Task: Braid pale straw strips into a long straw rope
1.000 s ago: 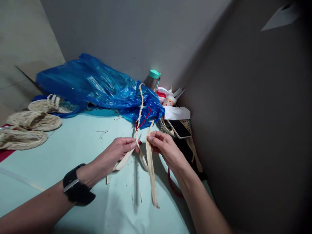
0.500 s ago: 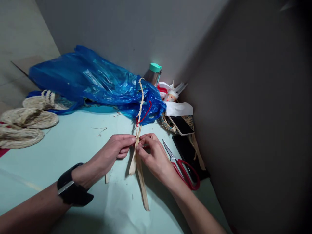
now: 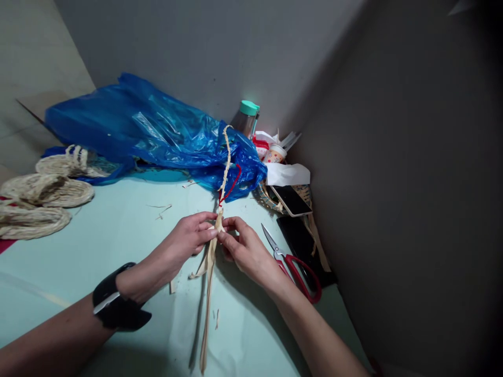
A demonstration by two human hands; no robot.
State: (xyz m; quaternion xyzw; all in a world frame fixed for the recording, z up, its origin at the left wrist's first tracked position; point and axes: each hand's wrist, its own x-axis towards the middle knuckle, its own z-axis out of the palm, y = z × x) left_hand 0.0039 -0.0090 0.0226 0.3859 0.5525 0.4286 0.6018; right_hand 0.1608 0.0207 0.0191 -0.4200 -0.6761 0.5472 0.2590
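Between my two hands runs a pale plant-fibre strip (image 3: 209, 267), flat and dry, its long loose ends hanging toward me over the table. Above my fingers it continues as a thin twisted cord (image 3: 226, 167) that reaches up over a blue plastic bag. A red string (image 3: 234, 184) is joined to the cord just beyond my fingertips. My left hand (image 3: 192, 233) pinches the strip from the left, thumb on top. From the right, my right hand (image 3: 243, 243) pinches it at the same spot, its fingertips partly hidden behind the strip.
Red-handled scissors (image 3: 293, 264) lie right of my right hand, beside a black flat object (image 3: 298, 241). Farther back are a phone (image 3: 293, 200) on a woven basket (image 3: 267, 198), a paper cup (image 3: 275, 153), a bottle (image 3: 244, 119) and the blue bag (image 3: 149, 125). Woven sandals (image 3: 51, 189) sit left.
The strip's loose ends have swung left; one now hangs straighter and lower toward me. My left thumb has shifted down along the strip, and both hands stay close together.
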